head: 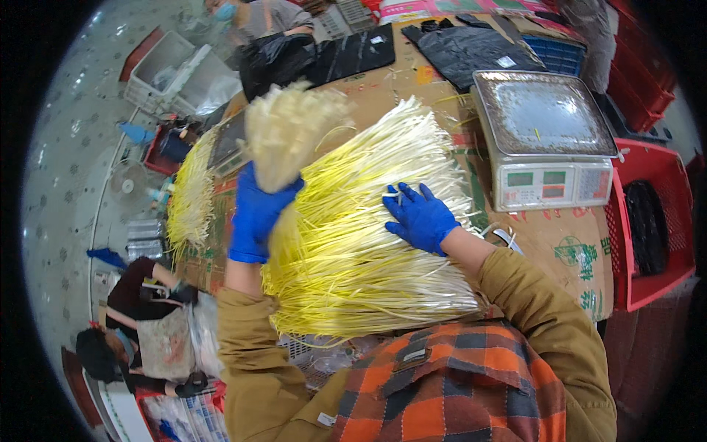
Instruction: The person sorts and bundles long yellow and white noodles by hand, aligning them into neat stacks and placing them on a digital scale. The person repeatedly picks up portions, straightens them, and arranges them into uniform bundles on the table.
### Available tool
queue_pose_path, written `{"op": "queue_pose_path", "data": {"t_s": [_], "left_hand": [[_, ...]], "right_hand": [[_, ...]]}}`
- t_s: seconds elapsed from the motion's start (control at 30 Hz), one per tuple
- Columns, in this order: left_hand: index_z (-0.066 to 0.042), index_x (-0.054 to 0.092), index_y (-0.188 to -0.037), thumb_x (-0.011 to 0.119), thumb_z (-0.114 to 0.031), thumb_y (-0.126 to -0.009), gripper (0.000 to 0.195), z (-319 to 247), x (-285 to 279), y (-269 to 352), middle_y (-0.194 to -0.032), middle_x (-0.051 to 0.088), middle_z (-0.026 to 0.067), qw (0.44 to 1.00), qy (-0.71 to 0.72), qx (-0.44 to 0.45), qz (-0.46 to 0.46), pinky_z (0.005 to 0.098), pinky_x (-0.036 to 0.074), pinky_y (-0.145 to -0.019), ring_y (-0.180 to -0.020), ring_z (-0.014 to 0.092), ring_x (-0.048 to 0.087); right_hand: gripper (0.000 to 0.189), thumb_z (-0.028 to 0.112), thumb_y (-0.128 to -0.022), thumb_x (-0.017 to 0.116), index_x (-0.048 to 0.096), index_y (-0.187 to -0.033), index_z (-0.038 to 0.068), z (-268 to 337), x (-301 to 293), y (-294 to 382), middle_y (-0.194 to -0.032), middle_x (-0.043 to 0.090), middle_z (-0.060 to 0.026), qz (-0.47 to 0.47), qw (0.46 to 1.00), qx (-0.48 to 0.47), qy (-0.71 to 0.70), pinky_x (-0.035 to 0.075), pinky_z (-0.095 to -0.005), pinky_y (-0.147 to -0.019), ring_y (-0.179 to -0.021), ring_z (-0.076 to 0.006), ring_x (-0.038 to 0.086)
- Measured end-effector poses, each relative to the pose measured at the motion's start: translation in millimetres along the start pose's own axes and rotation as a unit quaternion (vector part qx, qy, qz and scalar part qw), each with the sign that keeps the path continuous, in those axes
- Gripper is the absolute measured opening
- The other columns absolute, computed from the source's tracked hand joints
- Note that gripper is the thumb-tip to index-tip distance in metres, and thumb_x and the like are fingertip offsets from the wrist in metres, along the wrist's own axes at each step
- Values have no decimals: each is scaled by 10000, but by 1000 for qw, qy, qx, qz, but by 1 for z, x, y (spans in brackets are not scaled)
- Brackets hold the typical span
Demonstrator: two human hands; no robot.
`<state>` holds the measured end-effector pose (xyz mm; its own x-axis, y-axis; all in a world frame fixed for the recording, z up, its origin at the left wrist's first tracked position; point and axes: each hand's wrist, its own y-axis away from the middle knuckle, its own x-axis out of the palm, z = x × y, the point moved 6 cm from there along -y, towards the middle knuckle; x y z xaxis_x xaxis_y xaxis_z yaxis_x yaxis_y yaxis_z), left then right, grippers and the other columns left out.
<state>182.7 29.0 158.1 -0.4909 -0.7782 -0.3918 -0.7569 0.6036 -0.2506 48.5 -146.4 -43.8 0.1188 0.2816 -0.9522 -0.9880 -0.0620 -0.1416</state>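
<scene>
A wide heap of long, thin yellow-and-white stalks (353,248), which look like blanched chives, lies before me on the cardboard-covered table. My left hand (262,212), in a blue glove, is closed round a bunch of stalks (290,127) at the heap's left side; the bunch stands up from the fist, its pale upper end blurred. On the right part of the heap rests my right hand (420,218), also blue-gloved, palm down with fingers spread and a pale stalk piece at the fingertips. To the right stands a digital scale (552,182) with a stained metal pan.
Another heap of stalks (193,193) lies at the table's left end beside a second scale (229,143). Black plastic bags (475,47) lie at the far side. A red crate (621,232) stands right. A co-worker (265,19) is across the table, another (143,315) at lower left.
</scene>
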Motion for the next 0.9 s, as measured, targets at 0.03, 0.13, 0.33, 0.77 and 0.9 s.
{"op": "queue_pose_path", "data": {"t_s": [0.03,0.13,0.33,0.77,0.9], "left_hand": [[-15,601,-1251,812,-43,-753,542,-24,-21,1,-1127,687,88,998,-56,21,-22,330,528,-870,-970,186,663],[-18,626,-1213,798,-83,-784,466,-98,-70,-4,-1115,691,84,989,-89,68,-93,332,514,-888,-994,185,655],[3,657,-1173,744,-75,-823,369,-235,-130,-21,-1087,696,98,936,-129,283,-163,334,518,-879,-1003,199,671],[-26,598,-1213,606,-80,-947,271,-282,-42,-150,-1180,648,89,891,67,434,-119,359,512,-983,-1076,210,633],[-54,575,-1195,612,-141,-954,258,-263,69,-213,-1147,655,94,904,179,387,-5,384,518,-971,-1052,199,634]], "right_hand": [[623,472,-1024,388,390,-1488,58,0,0,0,-1565,355,-159,8,1000,0,0,238,-558,-1170,-1453,-343,315],[632,473,-1021,392,377,-1495,55,0,-2,0,-1564,347,-181,3,1000,-2,-10,242,-561,-1165,-1444,-351,327],[658,505,-1014,393,369,-1508,71,4,-10,0,-1575,338,-170,11,1000,-3,-8,250,-548,-1165,-1438,-343,342],[487,502,-1000,460,480,-1457,334,-27,-70,43,-1426,471,-301,-28,989,69,-127,470,-503,-995,-1222,-439,560],[457,441,-991,499,558,-1389,226,-25,-80,83,-1354,554,-260,-100,976,65,-184,501,-488,-947,-1114,-408,625]]}}
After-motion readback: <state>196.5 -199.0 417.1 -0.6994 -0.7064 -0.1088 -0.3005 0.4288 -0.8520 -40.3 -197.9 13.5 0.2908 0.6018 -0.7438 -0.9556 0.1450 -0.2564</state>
